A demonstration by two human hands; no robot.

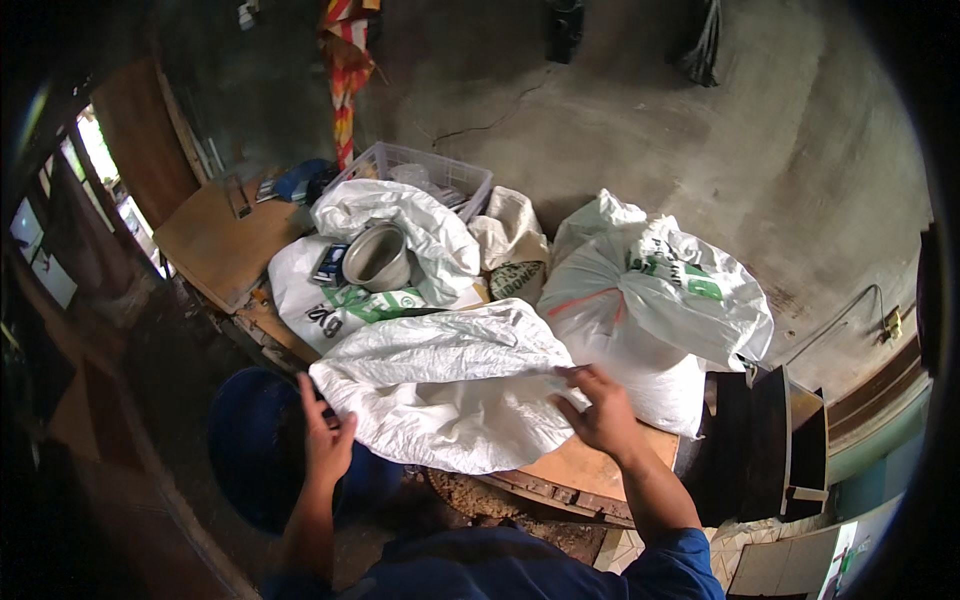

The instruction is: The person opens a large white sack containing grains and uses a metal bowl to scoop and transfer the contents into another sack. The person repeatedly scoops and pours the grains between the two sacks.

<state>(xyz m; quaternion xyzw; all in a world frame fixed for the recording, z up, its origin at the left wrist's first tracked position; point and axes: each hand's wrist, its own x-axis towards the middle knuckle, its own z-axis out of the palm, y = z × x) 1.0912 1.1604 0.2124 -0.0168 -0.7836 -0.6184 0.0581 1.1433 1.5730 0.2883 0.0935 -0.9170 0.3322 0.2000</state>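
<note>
In front of me a white woven sack (450, 430) lies with its mouth gaping between a far and a near fold. My left hand (326, 440) is at the sack's left edge, open, fingers stretched upward and thumb apart. At the right end of the mouth is my right hand (607, 415), its fingertips at the rim and its thumb apart from the fingers. It looks open, with no cloth visibly pinched. Behind lies another printed white sack (300, 290), bearing a grey metal pot (378, 258) and a small dark blue packet (332, 264).
A full white sack (590, 280), tied with an orange strip, stands right on the wooden table (560, 470). Behind are a beige sack (508, 235) and a clear plastic crate (465, 180). A blue barrel (245, 450) stands at lower left, dark shelving (755, 440) at right.
</note>
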